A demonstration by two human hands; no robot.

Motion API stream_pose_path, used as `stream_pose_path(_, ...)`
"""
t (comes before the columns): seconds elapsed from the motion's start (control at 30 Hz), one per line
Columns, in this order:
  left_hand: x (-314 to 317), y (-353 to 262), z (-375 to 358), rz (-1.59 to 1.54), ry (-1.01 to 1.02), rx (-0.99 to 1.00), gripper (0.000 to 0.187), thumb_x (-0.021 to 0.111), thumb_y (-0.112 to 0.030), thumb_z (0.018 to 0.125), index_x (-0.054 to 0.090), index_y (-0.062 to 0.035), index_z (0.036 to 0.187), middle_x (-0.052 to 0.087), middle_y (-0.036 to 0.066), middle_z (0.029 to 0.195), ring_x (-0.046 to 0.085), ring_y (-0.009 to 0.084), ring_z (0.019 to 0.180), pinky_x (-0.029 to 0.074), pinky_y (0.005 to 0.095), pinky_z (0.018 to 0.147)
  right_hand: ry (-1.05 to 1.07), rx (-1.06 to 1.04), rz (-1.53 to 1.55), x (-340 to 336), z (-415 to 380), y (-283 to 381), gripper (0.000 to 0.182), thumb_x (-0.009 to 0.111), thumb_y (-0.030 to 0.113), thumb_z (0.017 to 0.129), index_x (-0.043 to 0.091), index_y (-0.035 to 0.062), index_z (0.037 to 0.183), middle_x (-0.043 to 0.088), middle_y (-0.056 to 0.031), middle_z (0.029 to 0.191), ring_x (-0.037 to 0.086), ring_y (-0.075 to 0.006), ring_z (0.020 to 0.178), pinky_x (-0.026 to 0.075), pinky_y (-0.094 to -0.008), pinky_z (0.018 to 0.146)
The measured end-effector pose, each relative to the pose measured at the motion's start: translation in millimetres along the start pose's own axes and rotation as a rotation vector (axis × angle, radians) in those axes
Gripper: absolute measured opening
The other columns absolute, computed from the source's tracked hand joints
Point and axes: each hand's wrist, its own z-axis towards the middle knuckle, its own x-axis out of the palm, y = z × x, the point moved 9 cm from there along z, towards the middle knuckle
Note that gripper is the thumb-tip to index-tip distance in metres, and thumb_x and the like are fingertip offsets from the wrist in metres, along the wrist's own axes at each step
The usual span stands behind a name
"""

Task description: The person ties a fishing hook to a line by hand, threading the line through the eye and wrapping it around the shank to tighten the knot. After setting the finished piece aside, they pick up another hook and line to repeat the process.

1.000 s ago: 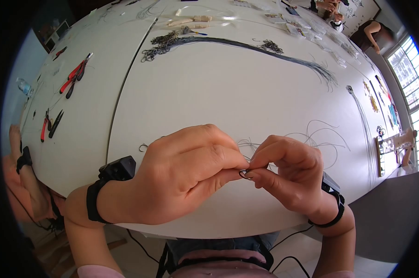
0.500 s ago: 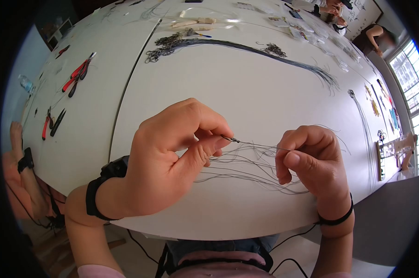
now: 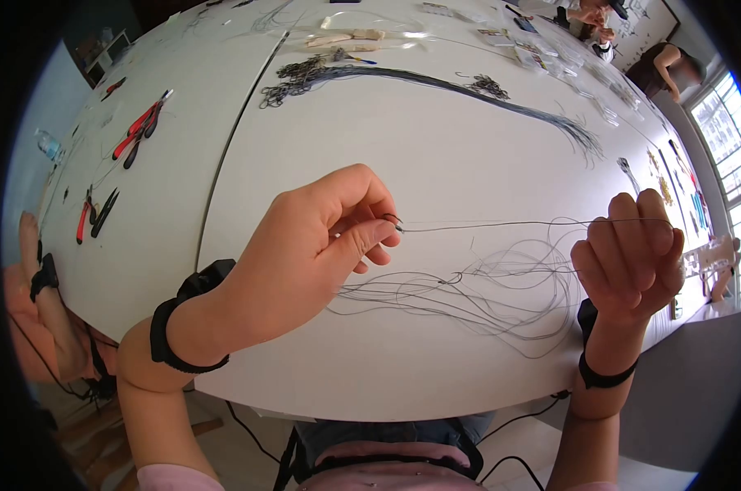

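Between the thumb and index finger of my left hand is a small dark hook. A thin line runs nearly straight from it to my right hand, whose fingers are curled closed round it. Below the taut line, several loose grey lines lie looped on the white table between my hands. Another small hook lies among them.
A long bundle of dark lines lies across the table beyond my hands, with a small dark pile beside it. Red-handled pliers are at the left. Other people are at the far right and left edge.
My right hand has moved right and up, away from my left hand, and its fingers have curled in. The held line now stretches longer between them. The loose lines have shifted and spread.
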Motion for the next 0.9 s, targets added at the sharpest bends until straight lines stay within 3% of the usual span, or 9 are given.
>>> stream_pose_path(0.1, 23.5, 12.4, -4.3, -0.027, 0.211, -0.170, 0.006, 0.049, -0.006, 0.094, 0.051, -0.0010, 0.096, 0.061, 0.006, 0.091, 0.062, 0.0117, 0.084, 0.050, 0.0235, 0.072, -0.032, 0.034, -0.066, -3.1, 0.5, -7.1, 0.018, 0.046, 0.022, 0.095, 0.053, 0.0048, 0.094, 0.053, -0.0066, 0.072, 0.053, -0.0146, 0.057, 0.043, -0.0281, 0.054)
stream_pose_path(0.2, 38.9, 14.9, -8.8, -0.043, 0.358, -0.156, 0.006, 0.049, -0.006, 0.094, 0.051, -0.0009, 0.095, 0.060, 0.006, 0.092, 0.061, 0.0130, 0.091, 0.049, 0.0248, 0.077, -0.069, 0.044, -0.102, -3.6, 1.6, -12.9, 0.019, 0.051, 0.020, 0.092, 0.054, 0.0025, 0.088, 0.053, -0.0084, 0.068, 0.054, -0.0167, 0.053, 0.044, -0.0299, 0.049)
stream_pose_path(0.23, 44.5, 13.7, -10.5, -0.040, 0.422, -0.164, 0.005, 0.049, -0.004, 0.093, 0.050, 0.0000, 0.096, 0.059, 0.010, 0.100, 0.058, 0.0153, 0.100, 0.047, 0.0270, 0.084, -0.075, 0.047, -0.108, -3.9, 1.8, -14.4, 0.018, 0.051, 0.019, 0.091, 0.054, 0.0019, 0.087, 0.054, -0.0091, 0.068, 0.054, -0.0169, 0.053, 0.044, -0.0300, 0.049)
stream_pose_path(0.43, 61.1, 17.9, -17.3, 0.078, 0.622, -0.105, 0.006, 0.051, -0.003, 0.091, 0.049, 0.0018, 0.094, 0.054, 0.018, 0.117, 0.056, 0.0186, 0.103, 0.045, 0.0293, 0.089, -0.082, 0.051, -0.124, -1.3, 2.8, -20.4, 0.018, 0.052, 0.018, 0.090, 0.055, 0.0011, 0.087, 0.054, -0.0101, 0.067, 0.052, -0.0167, 0.051, 0.043, -0.0306, 0.048)
stream_pose_path(0.53, 56.9, 32.6, -15.6, 0.029, 0.543, -0.270, 0.006, 0.052, -0.004, 0.090, 0.050, 0.0014, 0.093, 0.055, 0.018, 0.116, 0.056, 0.0179, 0.103, 0.045, 0.0289, 0.089, -0.101, 0.056, -0.077, -3.0, 1.2, -10.4, 0.019, 0.049, 0.020, 0.092, 0.054, 0.0024, 0.091, 0.052, -0.0072, 0.069, 0.050, -0.0145, 0.055, 0.042, -0.0293, 0.051)
stream_pose_path(0.7, 53.5, 39.2, -13.2, -0.013, 0.524, -0.290, 0.006, 0.051, -0.004, 0.090, 0.050, 0.0013, 0.093, 0.057, 0.017, 0.113, 0.056, 0.0166, 0.103, 0.045, 0.0285, 0.089, -0.021, 0.037, 0.027, -11.8, 1.1, 14.8, 0.024, 0.038, 0.021, 0.098, 0.056, 0.0071, 0.105, 0.047, 0.0005, 0.072, 0.044, -0.0092, 0.062, 0.039, -0.0253, 0.062)
stream_pose_path(0.87, 53.3, 41.4, -12.4, -0.009, 0.513, -0.298, 0.005, 0.051, -0.003, 0.090, 0.051, 0.0014, 0.092, 0.058, 0.016, 0.111, 0.056, 0.0169, 0.103, 0.045, 0.0287, 0.089, -0.145, -0.036, 0.065, -25.3, -9.2, 51.6, 0.020, 0.042, 0.019, 0.097, 0.056, 0.0069, 0.105, 0.049, 0.0009, 0.070, 0.047, -0.0084, 0.060, 0.039, -0.0262, 0.058)
stream_pose_path(0.9, 52.1, 42.2, -11.2, -0.014, 0.486, -0.255, 0.008, 0.053, -0.006, 0.089, 0.053, 0.0010, 0.092, 0.061, 0.013, 0.103, 0.058, 0.0168, 0.095, 0.046, 0.0286, 0.084, -0.183, -0.082, 0.068, -27.2, -12.5, 62.8, 0.016, 0.044, 0.016, 0.095, 0.055, 0.0064, 0.103, 0.049, 0.0008, 0.070, 0.048, -0.0083, 0.058, 0.039, -0.0264, 0.058)
